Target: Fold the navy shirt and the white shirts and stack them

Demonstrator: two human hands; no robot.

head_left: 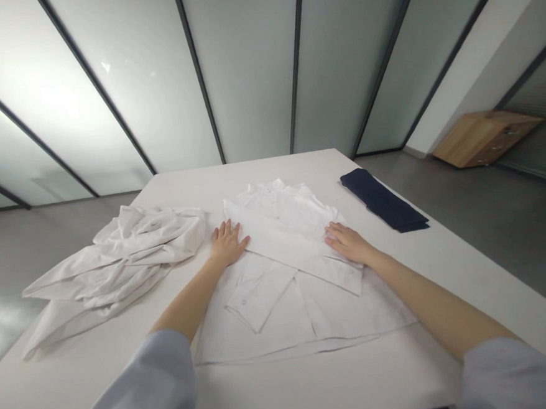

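Shirt [271, 310] under left hand [228, 244], right hand [348, 243]

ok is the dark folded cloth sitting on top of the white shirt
No, the dark folded cloth lies on the table beside the white shirt, with a gap between them.

My left hand [226, 244] and right hand [348, 243] lie open, palms down, on a white button-up shirt [341, 309], one at each end of its folded band. Below that band, a folded sleeve [260, 292] shows its cuff button. At 9 o'clock, a crumpled white garment [118, 259] sits just beside my left hand. At 1 o'clock, folded navy cloth [382, 200] lies on the white table [102, 378], near its edge. Frosted glass partitions [245, 75] stand at 12 o'clock; a wooden cabinet [488, 138] sits on the floor at 2 o'clock.
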